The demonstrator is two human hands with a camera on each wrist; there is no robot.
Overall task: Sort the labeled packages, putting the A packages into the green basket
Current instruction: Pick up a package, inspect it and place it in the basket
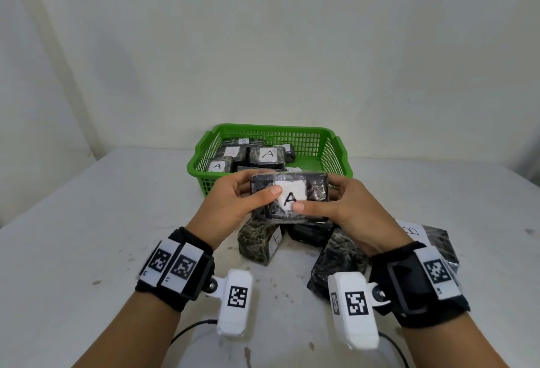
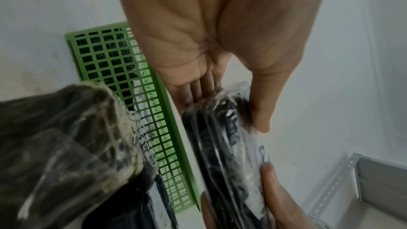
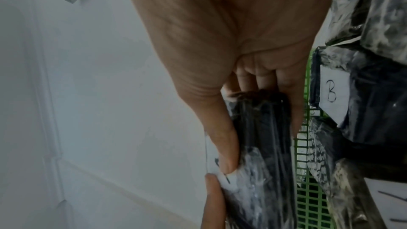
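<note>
The near wall of the green basket [image 1: 204, 176] is partly hidden behind the two hands and the held package [image 1: 315, 189]. The packages inside it overlap, so only four white labels with an A can be read there, and the full count cannot be told. On the tabletop [image 1: 87, 221], the loose pile is partly covered by the wrists. One mottled package [image 1: 257, 240] with an A on its side is seen there, and one package with a B label [image 1: 429, 236] is cut off by the right wrist strap. About two more dark packages are seen between them, with labels that are not shown.

The tabletop is white, with small grey marks. A plain white wall is seen behind it. The basket is placed at the far edge, in the middle.

The held package is dark, wrapped in clear plastic, and marked A. It is held above the pile, just in front of the basket. It is gripped by the left hand [image 1: 233, 201] at its left end and by the right hand [image 1: 347, 207] at its right end, with thumbs pressed on the white label and fingers curled behind.
</note>
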